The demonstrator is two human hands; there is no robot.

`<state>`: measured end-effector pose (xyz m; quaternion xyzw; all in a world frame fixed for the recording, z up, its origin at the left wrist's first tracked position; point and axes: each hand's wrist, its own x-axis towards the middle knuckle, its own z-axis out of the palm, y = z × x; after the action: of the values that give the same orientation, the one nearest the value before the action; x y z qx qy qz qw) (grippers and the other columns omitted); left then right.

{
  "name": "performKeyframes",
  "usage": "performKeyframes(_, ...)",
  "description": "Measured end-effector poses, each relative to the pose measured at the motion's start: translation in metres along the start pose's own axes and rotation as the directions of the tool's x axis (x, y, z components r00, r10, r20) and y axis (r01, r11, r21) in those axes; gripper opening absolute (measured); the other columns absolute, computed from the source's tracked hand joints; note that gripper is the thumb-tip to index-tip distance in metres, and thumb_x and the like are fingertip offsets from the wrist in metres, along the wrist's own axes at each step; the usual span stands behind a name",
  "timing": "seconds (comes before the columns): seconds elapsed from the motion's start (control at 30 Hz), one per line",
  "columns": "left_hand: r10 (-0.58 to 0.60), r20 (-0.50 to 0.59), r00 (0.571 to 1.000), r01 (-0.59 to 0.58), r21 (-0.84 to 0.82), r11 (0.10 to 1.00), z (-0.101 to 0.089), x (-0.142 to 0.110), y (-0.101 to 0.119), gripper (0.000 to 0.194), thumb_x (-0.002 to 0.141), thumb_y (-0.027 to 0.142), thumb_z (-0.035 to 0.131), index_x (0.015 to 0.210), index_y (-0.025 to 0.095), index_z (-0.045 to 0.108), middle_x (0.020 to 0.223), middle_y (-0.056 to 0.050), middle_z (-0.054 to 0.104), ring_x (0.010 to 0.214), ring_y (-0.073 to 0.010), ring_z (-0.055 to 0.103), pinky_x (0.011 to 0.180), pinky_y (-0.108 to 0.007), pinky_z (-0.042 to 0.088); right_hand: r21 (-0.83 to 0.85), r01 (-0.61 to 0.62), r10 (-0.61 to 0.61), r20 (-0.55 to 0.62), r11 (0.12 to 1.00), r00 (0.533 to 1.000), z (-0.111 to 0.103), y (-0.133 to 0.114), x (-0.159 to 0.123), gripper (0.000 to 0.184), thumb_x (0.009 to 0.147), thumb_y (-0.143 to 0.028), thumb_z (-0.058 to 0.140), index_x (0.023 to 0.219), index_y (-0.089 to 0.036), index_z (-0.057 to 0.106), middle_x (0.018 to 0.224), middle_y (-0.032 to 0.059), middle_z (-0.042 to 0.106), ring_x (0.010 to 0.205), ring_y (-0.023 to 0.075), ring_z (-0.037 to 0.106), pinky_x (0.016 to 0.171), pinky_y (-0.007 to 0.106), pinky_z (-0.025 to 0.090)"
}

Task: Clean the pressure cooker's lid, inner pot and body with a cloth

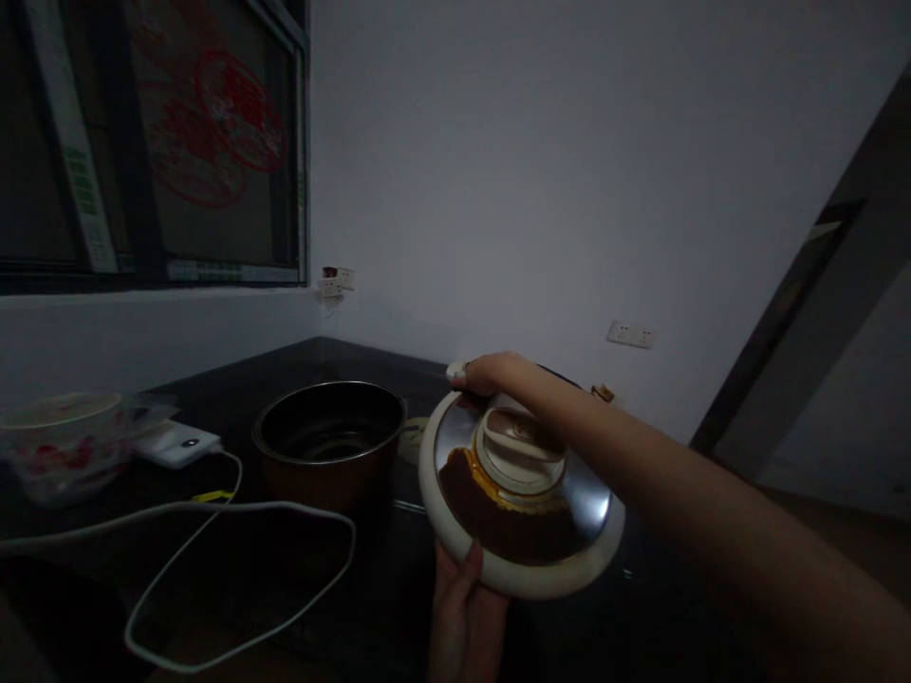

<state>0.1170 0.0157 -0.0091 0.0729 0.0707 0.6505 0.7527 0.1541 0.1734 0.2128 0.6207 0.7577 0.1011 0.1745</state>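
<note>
A round pot lid with a shiny metal top, a pale rim and a raised grip in its centre is tilted towards me. Brown reflections show on its metal. From below, my left hand holds the pale rim, thumb on top. My right arm crosses over the lid from the right, and my right hand is bent at its far edge, beside a small whitish part. What those curled fingers hold is hidden. To the left stands an open dark pot, with its inside visible.
On the dark countertop, a white cable loops in front of the pot from a white power strip. A bowl in clear plastic stands far left. Sockets are on the wall; a window is at left.
</note>
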Motion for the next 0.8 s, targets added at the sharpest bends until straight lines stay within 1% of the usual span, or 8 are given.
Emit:
performKeyframes(0.07, -0.027, 0.021, 0.999, 0.027, -0.006, 1.000, 0.002, -0.002, 0.002, 0.075, 0.083, 0.016, 0.064, 0.144, 0.044, 0.030, 0.142, -0.001, 0.051, 0.131, -0.0245, 0.047, 0.113, -0.042, 0.029, 0.017, -0.101, 0.101, 0.006, 0.995, 0.995, 0.000, 0.014, 0.007, 0.048, 0.093, -0.053, 0.045, 0.123, -0.016, 0.058, 0.127, 0.0129, 0.059, 0.114, 0.0257, 0.058, 0.097, 0.051, 0.044)
performKeyframes(0.13, -0.050, 0.056, 0.997, 0.052, -0.022, 0.998, 0.004, -0.003, 0.003, 0.072, 0.085, 0.016, 0.061, 0.143, 0.046, 0.031, 0.143, 0.000, 0.051, 0.130, -0.0244, 0.048, 0.113, -0.043, 0.029, 0.032, -0.158, 0.158, 0.007, 0.987, 0.987, 0.002, 0.023, 0.012, 0.050, 0.093, -0.055, 0.044, 0.122, -0.016, 0.057, 0.128, 0.0128, 0.058, 0.115, 0.0259, 0.057, 0.097, 0.052, 0.043)
performKeyframes(0.27, -0.036, 0.086, 0.996, 0.042, -0.068, 0.997, 0.000, -0.001, 0.001, 0.069, 0.086, 0.015, 0.059, 0.141, 0.049, 0.033, 0.143, 0.002, 0.050, 0.129, -0.0238, 0.048, 0.113, -0.043, 0.030, 0.063, -0.126, 0.126, -0.008, 0.990, 0.992, 0.008, 0.023, 0.012, 0.053, 0.092, -0.057, 0.044, 0.121, -0.016, 0.058, 0.127, 0.0126, 0.059, 0.114, 0.0248, 0.058, 0.096, 0.049, 0.044)
performKeyframes(0.37, -0.014, 0.101, 0.995, 0.022, -0.084, 0.996, -0.005, 0.002, -0.004, 0.070, 0.085, 0.015, 0.061, 0.140, 0.048, 0.034, 0.144, 0.001, 0.050, 0.129, -0.0256, 0.049, 0.112, -0.044, 0.032, 0.058, -0.063, 0.066, -0.060, 0.996, 0.996, 0.013, 0.011, 0.001, 0.055, 0.092, -0.057, 0.042, 0.121, -0.014, 0.059, 0.125, 0.0156, 0.061, 0.113, 0.0265, 0.059, 0.094, 0.048, 0.045)
performKeyframes(0.53, 0.010, 0.053, 0.999, -0.004, -0.107, 0.994, -0.003, 0.001, -0.007, 0.076, 0.079, 0.011, 0.065, 0.139, 0.048, 0.038, 0.142, 0.000, 0.052, 0.127, -0.0274, 0.051, 0.110, -0.047, 0.035, 0.004, 0.061, -0.059, -0.181, 0.998, 0.982, 0.013, -0.012, -0.031, 0.047, 0.094, -0.043, 0.047, 0.120, -0.007, 0.062, 0.118, 0.0251, 0.063, 0.112, 0.0349, 0.060, 0.088, 0.048, 0.048)
performKeyframes(0.6, -0.006, 0.030, 1.000, 0.010, -0.133, 0.991, 0.001, 0.000, -0.006, 0.078, 0.076, 0.011, 0.068, 0.137, 0.049, 0.040, 0.140, 0.001, 0.054, 0.125, -0.0284, 0.052, 0.109, -0.049, 0.036, -0.014, 0.122, -0.122, -0.186, 0.992, 0.975, 0.010, -0.021, -0.045, 0.044, 0.092, -0.041, 0.053, 0.118, -0.007, 0.064, 0.117, 0.0248, 0.064, 0.110, 0.0356, 0.061, 0.085, 0.046, 0.050)
performKeyframes(0.7, -0.019, -0.002, 1.000, 0.018, -0.139, 0.990, 0.007, -0.003, -0.003, 0.079, 0.073, 0.011, 0.070, 0.136, 0.049, 0.042, 0.138, 0.001, 0.056, 0.124, -0.0294, 0.053, 0.108, -0.050, 0.036, -0.031, 0.211, -0.214, -0.171, 0.977, 0.962, 0.009, -0.038, -0.064, 0.038, 0.086, -0.039, 0.062, 0.115, -0.014, 0.068, 0.115, 0.0197, 0.067, 0.107, 0.0332, 0.064, 0.085, 0.043, 0.052)
performKeyframes(0.8, -0.020, -0.010, 1.000, 0.019, -0.097, 0.995, 0.004, -0.003, -0.004, 0.074, 0.075, 0.013, 0.069, 0.136, 0.047, 0.043, 0.137, 0.001, 0.057, 0.125, -0.0291, 0.052, 0.107, -0.048, 0.038, -0.050, 0.180, -0.187, -0.206, 0.982, 0.960, 0.021, -0.062, -0.077, 0.045, 0.086, -0.031, 0.063, 0.125, -0.009, 0.061, 0.126, 0.0245, 0.059, 0.120, 0.0378, 0.054, 0.092, 0.050, 0.049)
